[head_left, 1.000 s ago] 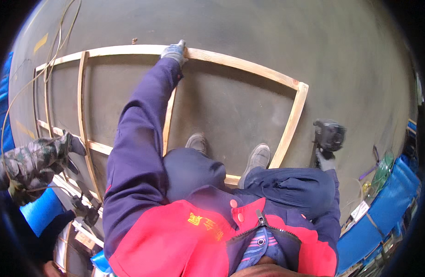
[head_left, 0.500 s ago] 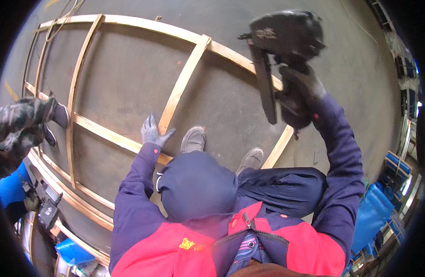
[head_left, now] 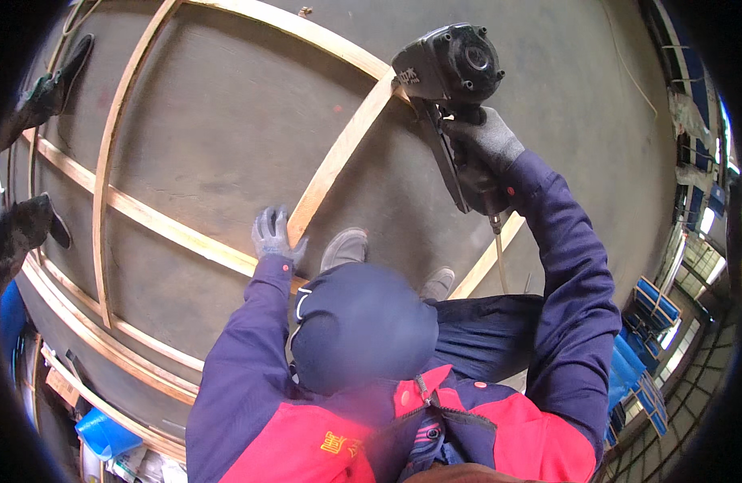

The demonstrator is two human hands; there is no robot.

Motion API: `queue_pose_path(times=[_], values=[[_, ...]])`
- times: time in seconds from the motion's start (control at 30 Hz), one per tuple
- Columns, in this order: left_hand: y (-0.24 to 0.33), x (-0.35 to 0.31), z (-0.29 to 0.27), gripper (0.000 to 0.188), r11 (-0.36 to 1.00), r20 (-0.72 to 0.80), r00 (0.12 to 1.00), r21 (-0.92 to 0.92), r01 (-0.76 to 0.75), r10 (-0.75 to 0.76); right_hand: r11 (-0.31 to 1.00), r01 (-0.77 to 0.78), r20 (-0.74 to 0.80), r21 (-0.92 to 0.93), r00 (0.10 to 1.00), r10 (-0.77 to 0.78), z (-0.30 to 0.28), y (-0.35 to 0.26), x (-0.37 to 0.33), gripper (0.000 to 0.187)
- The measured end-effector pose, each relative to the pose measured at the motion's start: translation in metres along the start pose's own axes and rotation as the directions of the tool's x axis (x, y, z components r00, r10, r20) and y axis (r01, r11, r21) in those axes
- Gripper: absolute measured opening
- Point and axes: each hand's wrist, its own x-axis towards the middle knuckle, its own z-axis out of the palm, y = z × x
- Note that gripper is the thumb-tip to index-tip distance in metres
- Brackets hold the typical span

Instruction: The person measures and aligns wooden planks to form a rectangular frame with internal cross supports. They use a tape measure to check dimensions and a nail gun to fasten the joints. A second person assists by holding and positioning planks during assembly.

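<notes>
My right hand (head_left: 491, 138), in a grey glove, grips the handle of a black nail gun (head_left: 451, 68) with a long magazine and a hose at its base. The tool's front end is at the far end of a wooden crosspiece (head_left: 343, 153), by the joint with the far rail (head_left: 298, 32); whether it touches cannot be told. My gloved left hand (head_left: 272, 235) is at the crosspiece's near end, fingers along its left side and thumb across to the right. That end meets the near rail (head_left: 177, 232). My knee hides part of this rail.
Another person's shoes (head_left: 58, 229) and legs are at the left among the frame's slats (head_left: 113, 137). More long timbers (head_left: 121, 346) lie lower left, beside a blue bucket (head_left: 109, 435). My shoe (head_left: 344, 248) stands inside the frame. Blue stacked material (head_left: 624, 370) is at the right.
The nail gun has moved left and come to the crosspiece's far end. My left hand stays at the near end. The other person's legs have shifted at the left.
</notes>
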Motion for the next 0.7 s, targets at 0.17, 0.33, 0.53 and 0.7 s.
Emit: queue_pose_path(times=[0.17, 0.33, 0.53, 0.7], values=[[0.003, 0.002, -0.007, 0.085, 0.998, 0.058, 0.997, -0.039, 0.043, -0.040, 1.000, -0.008, -0.018, -0.020, 1.000, 0.008, -0.001, -0.010, -0.002, 0.018], [0.004, 0.002, -0.012, 0.081, 0.998, 0.077, 0.996, -0.052, 0.041, -0.037, 0.996, -0.013, -0.029, -0.092, 1.000, 0.010, 0.000, -0.012, 0.001, 0.021], [0.004, 0.004, -0.011, 0.081, 0.996, 0.069, 0.997, -0.085, 0.034, -0.028, 0.991, -0.055, -0.016, -0.126, 0.998, 0.053, -0.004, -0.015, 0.002, 0.027], [0.004, 0.003, -0.014, 0.080, 0.995, 0.084, 0.996, -0.092, 0.049, -0.041, 0.996, -0.089, 0.038, -0.030, 0.995, 0.090, -0.009, -0.016, 0.010, 0.031]])
